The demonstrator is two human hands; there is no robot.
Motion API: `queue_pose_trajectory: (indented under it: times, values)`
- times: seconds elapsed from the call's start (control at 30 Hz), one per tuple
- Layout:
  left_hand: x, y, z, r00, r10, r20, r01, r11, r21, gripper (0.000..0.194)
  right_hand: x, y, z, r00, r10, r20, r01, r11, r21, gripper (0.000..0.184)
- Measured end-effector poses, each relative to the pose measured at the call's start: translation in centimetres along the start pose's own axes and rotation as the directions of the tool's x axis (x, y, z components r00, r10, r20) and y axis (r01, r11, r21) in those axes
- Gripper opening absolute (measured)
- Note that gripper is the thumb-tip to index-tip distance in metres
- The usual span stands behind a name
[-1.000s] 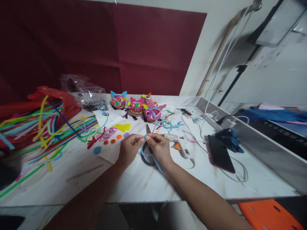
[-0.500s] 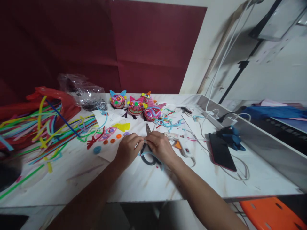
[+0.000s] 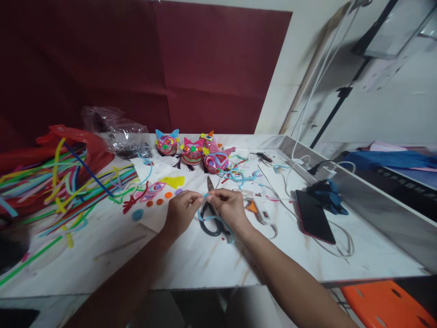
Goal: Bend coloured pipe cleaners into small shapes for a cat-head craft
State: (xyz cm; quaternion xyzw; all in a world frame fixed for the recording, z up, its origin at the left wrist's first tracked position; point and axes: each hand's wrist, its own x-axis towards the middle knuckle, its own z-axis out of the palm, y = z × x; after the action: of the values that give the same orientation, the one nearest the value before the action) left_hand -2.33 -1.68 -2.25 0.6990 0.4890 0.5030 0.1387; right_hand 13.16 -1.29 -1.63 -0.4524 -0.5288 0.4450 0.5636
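Observation:
A light blue pipe cleaner (image 3: 199,216) is pinched at one end between the fingertips of my left hand (image 3: 180,212) and my right hand (image 3: 230,209), which almost meet. Its loose length curves down below my fingers and bends toward the right wrist. Under it lie scissors with dark handles (image 3: 207,233), their blades (image 3: 210,183) pointing away from me; my right hand covers part of them. Left of my hands are small felt-like discs, orange (image 3: 168,195) and blue (image 3: 137,214), beside a pink and red pipe-cleaner shape (image 3: 153,189).
Several colourful animal-head figures (image 3: 193,152) stand at the back. Pipe cleaners spill from a red bag (image 3: 99,148) on the left. To the right lie a glue gun (image 3: 264,215), a phone (image 3: 314,216) and white cables. A low ledge (image 3: 368,205) borders the table.
My fingertips have parted slightly, so more of the pipe cleaner's bent end shows between them. Its hanging length has shifted a little. The scissors have stayed in place.

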Motion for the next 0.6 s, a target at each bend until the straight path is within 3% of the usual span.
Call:
queue_pose_trajectory:
  times: [0.2,0.3,0.4,0.5,0.6]
  values:
    - [-0.3,-0.2,0.8,0.987,-0.161,-0.008,0.156,0.969,-0.189,0.017,-0.3,-0.5,1.4,0.986,0.157,-0.054,-0.136,0.95,0.281,0.021]
    - [-0.4,-0.1,0.7,0.994,-0.096,-0.045,0.088,0.984,-0.153,0.017,-0.4,-0.4,1.8,0.98,0.193,-0.048,-0.164,0.919,0.359,0.024]
    - [-0.2,0.0,0.4,0.996,0.025,-0.082,-0.031,0.997,-0.07,0.015,-0.4,-0.1,1.6,0.978,0.206,-0.025,-0.187,0.929,0.32,0.025]
    - [0.1,0.2,0.0,0.986,0.155,-0.066,-0.153,0.988,0.029,0.014,-0.2,0.2,0.6,0.99,0.121,0.073,-0.133,0.973,0.187,0.024]
    - [0.2,0.3,-0.4,0.959,0.282,0.006,-0.28,0.946,0.163,0.015,0.2,0.4,-0.7,0.974,-0.147,0.174,0.158,0.986,-0.051,0.02]
